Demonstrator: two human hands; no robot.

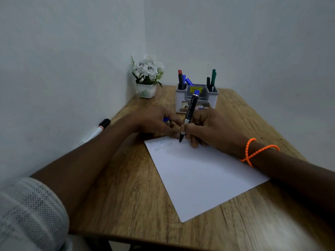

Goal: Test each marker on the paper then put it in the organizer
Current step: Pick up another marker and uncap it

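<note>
**Marker tip at the paper's far corner**

The right hand (204, 129) has its fingers curled tight round the marker (190, 113), low on the barrel, just above the nib. The marker leans away from the person, its blue end up in front of the organizer (196, 100), its dark tip touching or all but touching the paper (199, 171) at the far corner. The left hand (154, 120) lies beside it, fingers folded over something blue, which I take for the cap (165, 119); its fingertips seem to rest on the paper's edge, though I can't be sure.

The paper is pinned lightly, if at all. A hard stroke so near the corner could drag or skew the sheet, and a stroke running off the edge would mark the table (126, 196). The cap is small and mostly hidden in the left hand; let go, it could roll off.

The marker is black-barrelled with pale print and a silver ring at the neck. Faint zigzag scribbles (160, 144) already sit just left of the tip. The organizer holds several markers, red and blue on its left, green and dark on its right. One more, white with a black cap (98, 130), lies by the wall at the table's left edge, apparently untested.
</note>
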